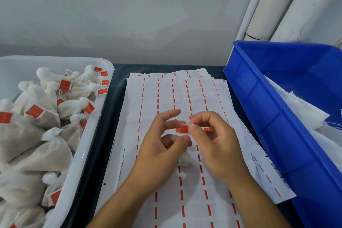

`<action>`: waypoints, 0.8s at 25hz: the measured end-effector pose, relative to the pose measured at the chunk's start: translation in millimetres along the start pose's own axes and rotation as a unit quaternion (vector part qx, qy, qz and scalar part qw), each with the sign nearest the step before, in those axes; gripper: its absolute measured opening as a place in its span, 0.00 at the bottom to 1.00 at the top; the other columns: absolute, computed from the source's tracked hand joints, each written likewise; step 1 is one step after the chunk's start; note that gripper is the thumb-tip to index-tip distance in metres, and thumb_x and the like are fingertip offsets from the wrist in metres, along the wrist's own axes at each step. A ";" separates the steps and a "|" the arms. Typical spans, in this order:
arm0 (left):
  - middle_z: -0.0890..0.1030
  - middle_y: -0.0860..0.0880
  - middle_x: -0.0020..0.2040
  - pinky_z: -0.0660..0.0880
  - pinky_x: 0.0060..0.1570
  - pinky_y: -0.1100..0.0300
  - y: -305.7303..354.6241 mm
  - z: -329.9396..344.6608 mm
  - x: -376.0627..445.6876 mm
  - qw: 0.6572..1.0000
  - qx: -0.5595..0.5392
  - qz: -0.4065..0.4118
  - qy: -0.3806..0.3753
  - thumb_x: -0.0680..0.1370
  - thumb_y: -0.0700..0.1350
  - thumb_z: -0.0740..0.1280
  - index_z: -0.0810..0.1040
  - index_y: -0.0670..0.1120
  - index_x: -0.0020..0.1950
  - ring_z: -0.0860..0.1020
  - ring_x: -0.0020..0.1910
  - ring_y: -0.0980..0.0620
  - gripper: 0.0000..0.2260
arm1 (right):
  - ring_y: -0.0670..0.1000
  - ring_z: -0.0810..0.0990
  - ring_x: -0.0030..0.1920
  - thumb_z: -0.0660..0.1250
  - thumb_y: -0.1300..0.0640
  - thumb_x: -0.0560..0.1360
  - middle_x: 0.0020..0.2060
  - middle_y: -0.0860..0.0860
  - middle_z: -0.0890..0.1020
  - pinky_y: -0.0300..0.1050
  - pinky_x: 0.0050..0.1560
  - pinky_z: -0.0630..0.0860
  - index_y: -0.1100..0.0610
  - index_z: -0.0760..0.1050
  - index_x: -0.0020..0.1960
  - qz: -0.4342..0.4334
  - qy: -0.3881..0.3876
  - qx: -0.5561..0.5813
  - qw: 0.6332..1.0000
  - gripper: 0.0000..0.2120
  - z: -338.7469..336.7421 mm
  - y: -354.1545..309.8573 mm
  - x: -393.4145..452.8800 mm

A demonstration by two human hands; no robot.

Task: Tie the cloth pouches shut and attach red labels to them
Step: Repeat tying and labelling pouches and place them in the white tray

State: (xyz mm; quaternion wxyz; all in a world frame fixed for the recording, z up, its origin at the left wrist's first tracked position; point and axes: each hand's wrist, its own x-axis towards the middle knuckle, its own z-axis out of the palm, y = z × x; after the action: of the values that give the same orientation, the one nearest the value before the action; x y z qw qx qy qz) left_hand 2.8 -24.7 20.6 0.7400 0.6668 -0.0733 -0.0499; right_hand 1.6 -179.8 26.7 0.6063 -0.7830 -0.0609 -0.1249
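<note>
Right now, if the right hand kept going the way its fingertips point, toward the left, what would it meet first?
Likely the red label it already pinches, then the left hand fingers just beyond; depth between them is unclear.

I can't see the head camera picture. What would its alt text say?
Two hands, left and right, pinch a small red label above sheets of peeled label backing. A white tray of tied, labelled cloth pouches sits left; a blue bin sits right.
</note>
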 end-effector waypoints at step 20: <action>0.81 0.60 0.49 0.78 0.41 0.67 -2.4 26.1 -6.2 0.964 0.134 0.121 0.198 0.75 0.52 0.74 0.84 0.59 0.49 0.84 0.43 0.55 0.04 | 0.49 0.86 0.44 0.74 0.57 0.76 0.41 0.49 0.87 0.38 0.43 0.82 0.53 0.81 0.50 0.125 0.144 0.182 0.965 0.04 15.6 -5.1 -5.8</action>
State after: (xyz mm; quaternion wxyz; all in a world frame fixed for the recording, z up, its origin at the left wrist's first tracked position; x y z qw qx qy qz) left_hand -7.8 -49.5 20.5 0.6444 0.7423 -0.0113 0.1831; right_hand -3.3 -163.2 26.2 0.7520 -0.6344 0.1036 -0.1460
